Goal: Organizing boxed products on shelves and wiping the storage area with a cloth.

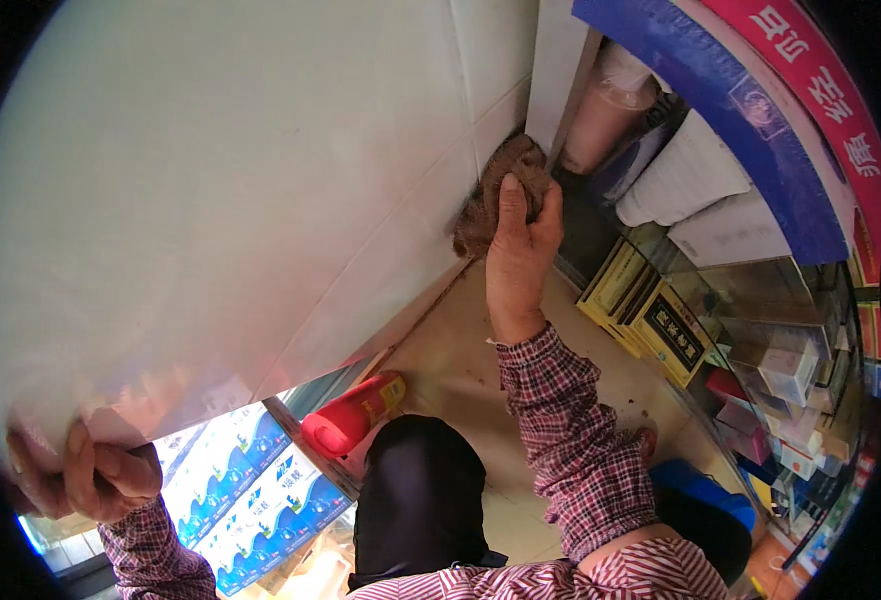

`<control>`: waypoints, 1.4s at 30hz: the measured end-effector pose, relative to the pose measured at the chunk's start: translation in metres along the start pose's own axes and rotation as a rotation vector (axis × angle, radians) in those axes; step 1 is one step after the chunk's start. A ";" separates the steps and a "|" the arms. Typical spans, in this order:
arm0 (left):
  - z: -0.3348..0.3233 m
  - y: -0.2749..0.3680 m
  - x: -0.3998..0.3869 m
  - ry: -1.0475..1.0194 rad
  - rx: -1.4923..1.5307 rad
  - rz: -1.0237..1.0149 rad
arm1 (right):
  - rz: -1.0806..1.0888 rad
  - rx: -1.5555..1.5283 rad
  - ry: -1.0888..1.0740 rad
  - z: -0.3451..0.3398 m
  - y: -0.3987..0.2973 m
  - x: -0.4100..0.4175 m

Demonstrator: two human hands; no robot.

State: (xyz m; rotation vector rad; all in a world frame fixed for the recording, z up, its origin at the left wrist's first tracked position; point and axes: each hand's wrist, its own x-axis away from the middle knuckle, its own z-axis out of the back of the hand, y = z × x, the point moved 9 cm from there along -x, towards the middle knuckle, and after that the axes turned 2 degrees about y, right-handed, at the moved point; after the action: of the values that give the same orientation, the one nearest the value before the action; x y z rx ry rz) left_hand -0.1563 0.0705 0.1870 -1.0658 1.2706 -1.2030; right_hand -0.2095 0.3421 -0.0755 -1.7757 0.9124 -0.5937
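Observation:
My right hand (521, 251) grips a bunched brown cloth (504, 191), thumb on top. The cloth lies against the foot of a white tiled wall (260, 187), in the corner beside a pale upright post (556, 75). At the lower left, my left hand (84, 476) rests with bent fingers at the edge of the white tiled surface; nothing shows in it, though its finger ends are partly hard to make out.
A red plastic bottle (354, 412) lies near my knee, beside blue-and-white printed packages (260, 495). On the right stand glass shelves with yellow boxes (669, 330), small cartons (785, 367) and a white cup-like container (684, 172). Something blue (699, 491) is on the floor.

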 end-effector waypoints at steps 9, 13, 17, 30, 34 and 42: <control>-0.007 -0.004 -0.019 -0.031 0.156 0.055 | -0.751 -0.153 0.242 0.111 0.279 -0.006; -0.003 -0.005 0.004 -0.077 0.148 -0.017 | -0.767 -0.213 0.393 0.069 0.224 0.032; -0.001 -0.005 0.042 -0.016 0.048 0.100 | -0.742 0.136 0.442 0.098 0.256 -0.001; -0.004 -0.006 -0.007 0.063 0.147 0.085 | -0.548 1.610 -0.166 0.204 0.297 0.004; 0.004 -0.006 0.006 0.135 0.037 0.025 | -0.750 1.426 -0.175 0.155 0.222 0.054; 0.040 -0.044 -0.022 0.178 0.661 0.566 | -0.632 -0.229 0.273 0.126 0.153 0.120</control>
State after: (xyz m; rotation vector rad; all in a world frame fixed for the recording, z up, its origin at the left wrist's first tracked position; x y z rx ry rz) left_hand -0.1176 0.0856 0.2350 -0.1039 1.0780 -1.1536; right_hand -0.0914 0.2845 -0.2669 -2.2407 0.5984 -1.1956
